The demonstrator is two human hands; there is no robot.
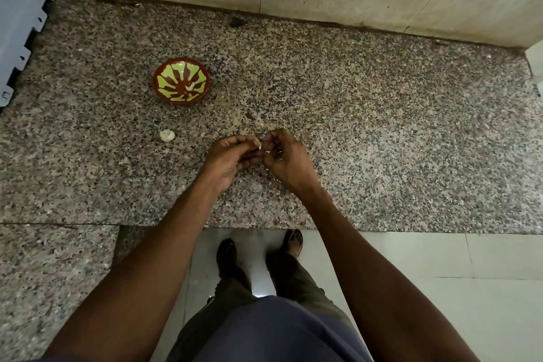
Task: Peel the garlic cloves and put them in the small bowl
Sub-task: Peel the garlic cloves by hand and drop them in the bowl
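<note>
The small bowl [181, 81], brown with a yellow-green pattern, sits on the speckled granite counter [382, 114] with 1 pale peeled clove [189, 87] inside. At its 6 o'clock lies a whitish piece of garlic [167, 135]. At the bowl's 4 o'clock the left hand [232, 159] and right hand [283, 157] meet, fingers curled, pinching a garlic clove [258, 144] between them.
</note>
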